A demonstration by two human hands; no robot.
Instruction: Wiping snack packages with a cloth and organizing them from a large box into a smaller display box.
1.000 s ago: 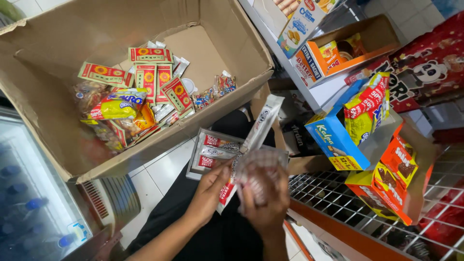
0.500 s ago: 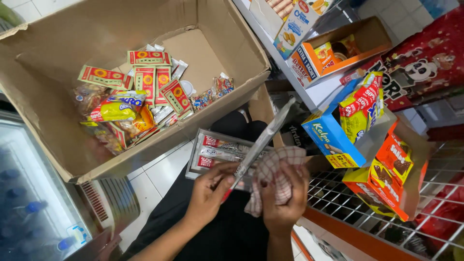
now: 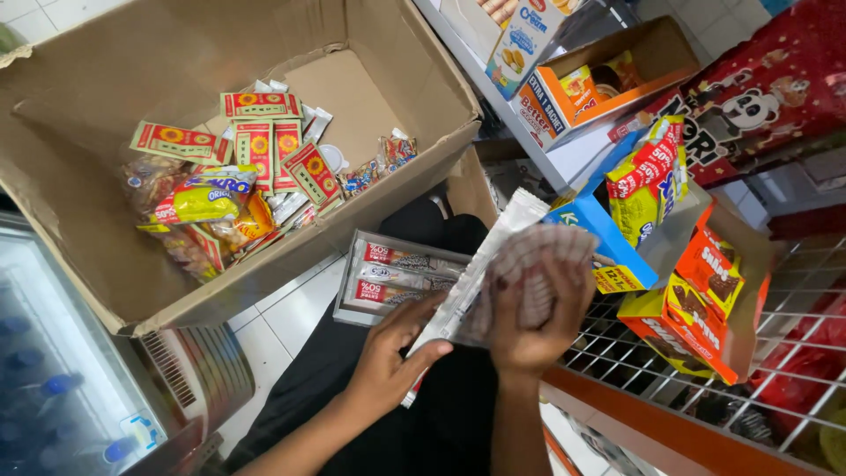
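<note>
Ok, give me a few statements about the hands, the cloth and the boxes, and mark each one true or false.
1. The right hand presses a checked cloth against a long silver snack packet. True.
2. The left hand is empty. False: it grips the packet's lower end.
3. The big cardboard box holds red sunflower sachets. True.
4. The blue box lies on the floor tiles. False: it sits on the wire shelf.

At my two o'clock, a wire shelf carries orange snack boxes; my lap bears a clear tray.
</note>
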